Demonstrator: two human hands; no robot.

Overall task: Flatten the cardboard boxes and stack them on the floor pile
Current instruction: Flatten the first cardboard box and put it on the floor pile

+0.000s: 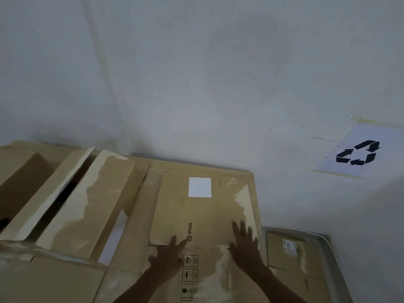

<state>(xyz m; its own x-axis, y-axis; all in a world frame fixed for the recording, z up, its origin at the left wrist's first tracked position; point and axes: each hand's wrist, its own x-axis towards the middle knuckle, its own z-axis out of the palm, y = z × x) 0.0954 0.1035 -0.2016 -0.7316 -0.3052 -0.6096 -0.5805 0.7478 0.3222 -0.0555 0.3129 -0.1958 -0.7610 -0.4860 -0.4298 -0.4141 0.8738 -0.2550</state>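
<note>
Backdrop: white walls [196,73] met in a corner at upper left, and cardboard filled the lower part of the view against them.
Open box [72,204]: stood at far left, unflattened, its long flaps raised and tilted, with a dark gap between two of them and torn pale patches on the flap faces.
Under sheet [129,254]: lay flat just right of the open box, partly beneath the flattened box.
Left hand [169,256]: pressed palm-down on the flattened box near its lower middle, fingers straight and spread, grasping nothing.
Flattened box [207,215]: lay flat on top of the under sheet at centre, its far edge near the wall; it bore a white label [199,187], a PICO logo [189,231] and handling symbols [189,274].
Right hand [244,246]: rested flat near the flattened box's right edge, fingers extended and splayed, grasping nothing.
Smaller box [286,265]: sat lower down just right of the flattened box, carrying a shipping sticker, bordered by a grey rim [328,254].
Recycling sign [358,153]: white paper with black arrows, taped to the wall at far right.
</note>
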